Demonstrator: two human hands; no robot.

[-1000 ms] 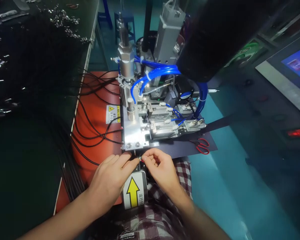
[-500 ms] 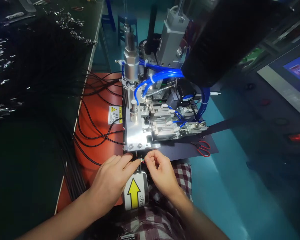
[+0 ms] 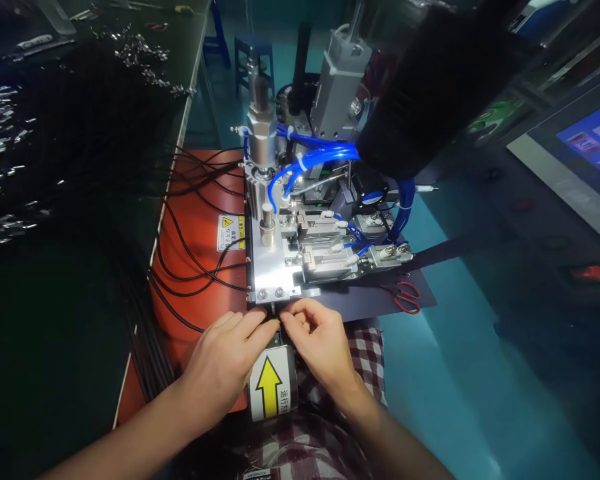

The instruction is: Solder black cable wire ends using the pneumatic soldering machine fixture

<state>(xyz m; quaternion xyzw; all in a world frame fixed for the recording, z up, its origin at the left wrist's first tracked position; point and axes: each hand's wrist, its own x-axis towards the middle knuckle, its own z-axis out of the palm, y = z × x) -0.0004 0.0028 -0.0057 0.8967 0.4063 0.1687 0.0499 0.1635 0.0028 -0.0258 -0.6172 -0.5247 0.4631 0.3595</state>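
Below the front edge of the machine's bright metal plate, both my hands are closed in a pinch, fingertips almost touching. A black cable runs from the left into my left hand, which grips its end. My right hand pinches at the thin wires of that cable end, its thumb and forefinger curled together. The fingers now mostly cover the wires. Just under the fingertips is a white label with a yellow arrow on a rounded part of the machine.
Several black cables lie over the orange surface and lead into the machine's left side. Red-handled scissors rest on the dark plate at the right. Blue air tubes arch above. A heap of cables with shiny ends covers the left table.
My right hand has moved slightly left, closer to my left fingertips. The coloured wires that showed between the hands are now hidden. My left hand has hardly moved.
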